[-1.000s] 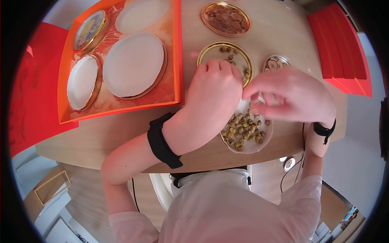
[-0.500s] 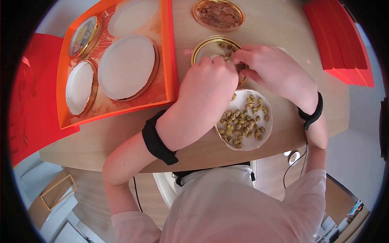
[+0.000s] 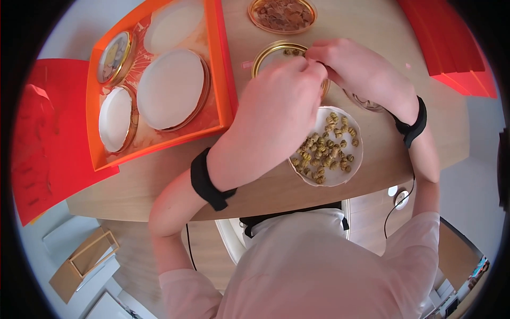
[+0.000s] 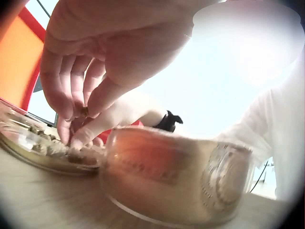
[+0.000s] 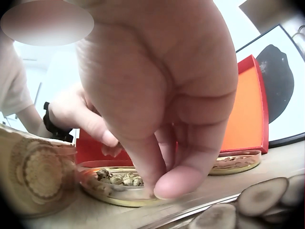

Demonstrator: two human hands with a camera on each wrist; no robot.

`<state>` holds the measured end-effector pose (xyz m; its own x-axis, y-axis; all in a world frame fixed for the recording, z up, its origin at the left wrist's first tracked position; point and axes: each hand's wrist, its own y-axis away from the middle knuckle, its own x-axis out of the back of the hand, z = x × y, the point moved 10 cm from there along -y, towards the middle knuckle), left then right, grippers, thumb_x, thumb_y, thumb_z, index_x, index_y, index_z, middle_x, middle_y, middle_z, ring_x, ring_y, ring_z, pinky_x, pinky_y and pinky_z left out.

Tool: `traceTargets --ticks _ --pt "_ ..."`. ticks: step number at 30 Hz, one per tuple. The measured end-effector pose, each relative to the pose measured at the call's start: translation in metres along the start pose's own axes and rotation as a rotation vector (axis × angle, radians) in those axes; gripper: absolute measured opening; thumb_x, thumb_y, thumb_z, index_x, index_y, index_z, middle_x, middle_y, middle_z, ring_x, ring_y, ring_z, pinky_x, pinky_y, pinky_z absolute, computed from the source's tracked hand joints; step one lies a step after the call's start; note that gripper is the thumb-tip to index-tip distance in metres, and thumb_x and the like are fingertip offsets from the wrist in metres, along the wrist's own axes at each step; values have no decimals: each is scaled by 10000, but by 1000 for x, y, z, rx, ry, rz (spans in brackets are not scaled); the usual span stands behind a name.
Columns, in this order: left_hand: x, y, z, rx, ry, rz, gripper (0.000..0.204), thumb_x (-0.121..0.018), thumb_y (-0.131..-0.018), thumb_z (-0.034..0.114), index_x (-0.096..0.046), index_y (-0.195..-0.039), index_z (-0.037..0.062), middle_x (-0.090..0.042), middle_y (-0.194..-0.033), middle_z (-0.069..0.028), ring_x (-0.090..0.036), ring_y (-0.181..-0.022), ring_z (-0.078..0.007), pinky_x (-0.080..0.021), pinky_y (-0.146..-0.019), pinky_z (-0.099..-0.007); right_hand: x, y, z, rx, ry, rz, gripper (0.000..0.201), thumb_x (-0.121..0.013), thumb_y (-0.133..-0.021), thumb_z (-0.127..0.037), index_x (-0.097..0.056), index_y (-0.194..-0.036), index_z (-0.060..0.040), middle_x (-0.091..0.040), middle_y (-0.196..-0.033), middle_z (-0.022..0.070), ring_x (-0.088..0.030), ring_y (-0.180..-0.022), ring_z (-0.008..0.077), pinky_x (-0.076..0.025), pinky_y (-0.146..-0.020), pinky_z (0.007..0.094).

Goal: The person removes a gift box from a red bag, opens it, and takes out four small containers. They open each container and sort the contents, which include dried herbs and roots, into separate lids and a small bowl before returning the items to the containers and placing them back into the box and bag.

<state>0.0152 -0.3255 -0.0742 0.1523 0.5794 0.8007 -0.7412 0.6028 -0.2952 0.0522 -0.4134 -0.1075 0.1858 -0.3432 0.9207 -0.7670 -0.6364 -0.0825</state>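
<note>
A small brownish dried ball shows in the left wrist view, pinched between the thumb and fingers of my left hand. That hand is above the near side of a gold-rimmed round dish, which has several ribbed dried balls in it. My right hand reaches to the same dish from the right, fingers pointing down at its rim; whether they hold something I cannot tell. Nearer my body, a white-lined clear round container has many similar greenish-brown balls spread over its white surface.
At the left lies an orange-red box with round white-covered containers in it. A dish of brown flakes stands farther back. Sliced rounds lie in a dish beside my right hand. Red box parts stand at the back right.
My right hand has moved from above the white-lined container forward to the gold-rimmed dish. The left hand has stayed by that dish. The head view has shifted slightly.
</note>
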Motion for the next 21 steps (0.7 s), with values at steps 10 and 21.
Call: traceTargets --ticks 10,21 --pt "-18 19 35 -99 256 -324 181 -749 -893 161 -685 -996 26 -720 -865 -136 -700 -743 -305 -537 -645 -401 1 -3 1 4 -58 -44 102 -649 -869 53 -615 -955 9 -649 -920 157 -629 -844 385 -512 -754 451" --pt "2 9 7 -7 -237 -15 95 -685 -915 126 -655 -929 37 -628 -851 -122 -655 -848 -321 -544 -719 -427 44 4 -8 -3 -283 19 158 -613 -838 98 -627 -964 4 -626 -844 79 -618 -703 171 -492 -626 309"
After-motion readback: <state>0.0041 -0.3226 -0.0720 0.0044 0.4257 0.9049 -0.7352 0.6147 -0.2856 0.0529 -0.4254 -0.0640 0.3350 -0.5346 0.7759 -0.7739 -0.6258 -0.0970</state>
